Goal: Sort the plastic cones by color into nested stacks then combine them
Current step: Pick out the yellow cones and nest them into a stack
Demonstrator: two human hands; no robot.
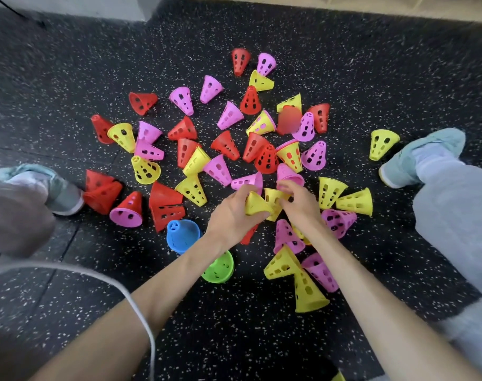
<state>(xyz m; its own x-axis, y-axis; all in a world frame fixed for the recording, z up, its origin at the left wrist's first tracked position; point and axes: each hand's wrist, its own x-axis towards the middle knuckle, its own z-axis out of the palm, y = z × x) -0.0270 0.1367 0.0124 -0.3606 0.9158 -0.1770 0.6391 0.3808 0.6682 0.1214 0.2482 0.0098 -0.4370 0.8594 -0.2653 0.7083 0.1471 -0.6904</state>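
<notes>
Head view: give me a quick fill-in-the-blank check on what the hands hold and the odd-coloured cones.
1. Both hands, the left hand and the right hand, grip cones of the colour ____.
2. The only blue cone lies just beyond the single ____ cone, which the left forearm partly covers.
3. The cones lie scattered on a speckled black ____.
4. The lone yellow cone lies beside the person's ____ shoe.

Missing words: yellow; green; floor; right

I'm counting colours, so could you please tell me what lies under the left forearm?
A green cone shows partly beneath the left forearm, its near edge covered. A blue cone sits beside it.
</notes>
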